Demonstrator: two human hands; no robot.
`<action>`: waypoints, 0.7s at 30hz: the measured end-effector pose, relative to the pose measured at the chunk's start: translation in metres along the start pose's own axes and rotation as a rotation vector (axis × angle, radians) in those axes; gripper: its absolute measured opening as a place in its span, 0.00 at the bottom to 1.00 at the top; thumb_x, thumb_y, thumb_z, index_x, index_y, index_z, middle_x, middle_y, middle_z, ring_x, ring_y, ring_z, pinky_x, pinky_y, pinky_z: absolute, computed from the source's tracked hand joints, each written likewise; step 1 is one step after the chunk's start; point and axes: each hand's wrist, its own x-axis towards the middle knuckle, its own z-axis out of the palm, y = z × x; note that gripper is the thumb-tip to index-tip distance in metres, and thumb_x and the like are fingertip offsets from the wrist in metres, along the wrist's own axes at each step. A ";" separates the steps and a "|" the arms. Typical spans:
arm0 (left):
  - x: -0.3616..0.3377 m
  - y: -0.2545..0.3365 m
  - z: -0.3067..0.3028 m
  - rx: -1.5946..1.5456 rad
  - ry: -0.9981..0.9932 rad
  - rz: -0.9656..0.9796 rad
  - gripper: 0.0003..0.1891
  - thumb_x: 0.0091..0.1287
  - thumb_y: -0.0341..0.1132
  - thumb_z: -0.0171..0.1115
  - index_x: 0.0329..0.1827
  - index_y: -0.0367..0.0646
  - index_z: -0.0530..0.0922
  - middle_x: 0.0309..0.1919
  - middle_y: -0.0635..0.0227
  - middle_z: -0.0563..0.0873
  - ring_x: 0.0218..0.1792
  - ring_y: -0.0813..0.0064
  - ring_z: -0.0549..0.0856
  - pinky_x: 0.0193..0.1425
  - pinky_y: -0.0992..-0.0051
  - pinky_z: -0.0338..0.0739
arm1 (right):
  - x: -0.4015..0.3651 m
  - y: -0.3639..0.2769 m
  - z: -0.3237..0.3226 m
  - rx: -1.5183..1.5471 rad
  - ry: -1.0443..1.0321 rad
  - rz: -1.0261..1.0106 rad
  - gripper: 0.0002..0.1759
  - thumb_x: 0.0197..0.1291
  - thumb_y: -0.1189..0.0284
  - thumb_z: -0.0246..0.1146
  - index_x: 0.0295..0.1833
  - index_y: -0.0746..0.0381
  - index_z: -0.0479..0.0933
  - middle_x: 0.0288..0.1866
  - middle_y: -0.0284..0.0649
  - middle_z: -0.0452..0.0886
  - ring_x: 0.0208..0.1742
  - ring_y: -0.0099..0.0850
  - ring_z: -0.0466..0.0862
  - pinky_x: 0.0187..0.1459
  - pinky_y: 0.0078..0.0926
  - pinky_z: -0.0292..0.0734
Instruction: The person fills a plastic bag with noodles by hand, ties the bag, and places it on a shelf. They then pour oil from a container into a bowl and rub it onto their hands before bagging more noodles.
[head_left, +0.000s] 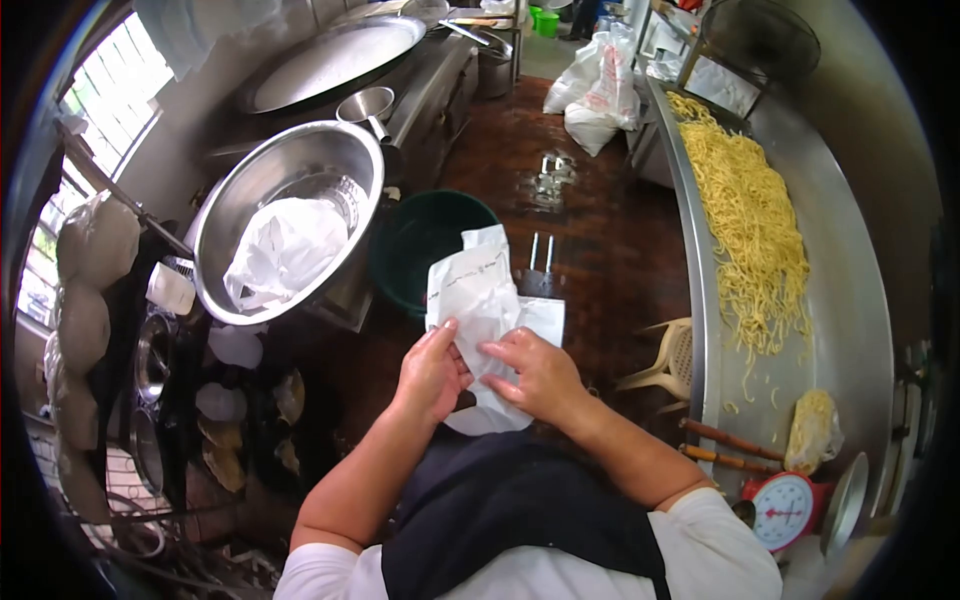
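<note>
A crumpled white plastic bag (470,285), with small dark print near its top, hangs in front of my dark apron. My left hand (435,375) holds its left side, thumb up and fingers curled behind the plastic. On the other side, my right hand (537,372) pinches the plastic between thumb and forefinger. A flap of the bag sticks out to the right, above my right hand. Behind the bag is a dark green tub (425,235), partly hidden by it.
At left stands a large metal basin (365,165) with white plastic (285,245) inside. Yellow noodles (750,210) lie along a long steel trough (850,300) at right, near a red dial scale (782,512) and wooden sticks (730,460). A beige plastic chair (672,362) and white sacks (600,90) stand on the floor.
</note>
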 end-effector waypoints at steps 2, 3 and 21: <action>-0.001 -0.002 -0.004 0.008 -0.003 0.001 0.15 0.73 0.41 0.54 0.56 0.44 0.72 0.49 0.59 0.83 0.49 0.64 0.84 0.47 0.61 0.80 | -0.001 0.000 -0.001 0.037 -0.025 0.018 0.26 0.49 0.63 0.72 0.55 0.55 0.79 0.47 0.39 0.80 0.41 0.34 0.80 0.41 0.30 0.78; -0.003 -0.001 -0.004 0.015 -0.008 -0.001 0.15 0.73 0.40 0.54 0.56 0.43 0.72 0.49 0.59 0.83 0.50 0.63 0.84 0.50 0.59 0.80 | -0.002 -0.001 -0.002 0.071 -0.049 0.038 0.25 0.50 0.63 0.72 0.55 0.56 0.79 0.48 0.39 0.79 0.43 0.33 0.80 0.43 0.30 0.78; 0.004 -0.013 -0.036 1.052 -0.043 0.469 0.27 0.52 0.35 0.76 0.51 0.32 0.73 0.33 0.66 0.81 0.31 0.82 0.79 0.35 0.79 0.76 | -0.006 0.017 -0.014 0.714 0.016 0.505 0.09 0.59 0.72 0.68 0.42 0.66 0.80 0.33 0.33 0.83 0.33 0.16 0.78 0.35 0.19 0.75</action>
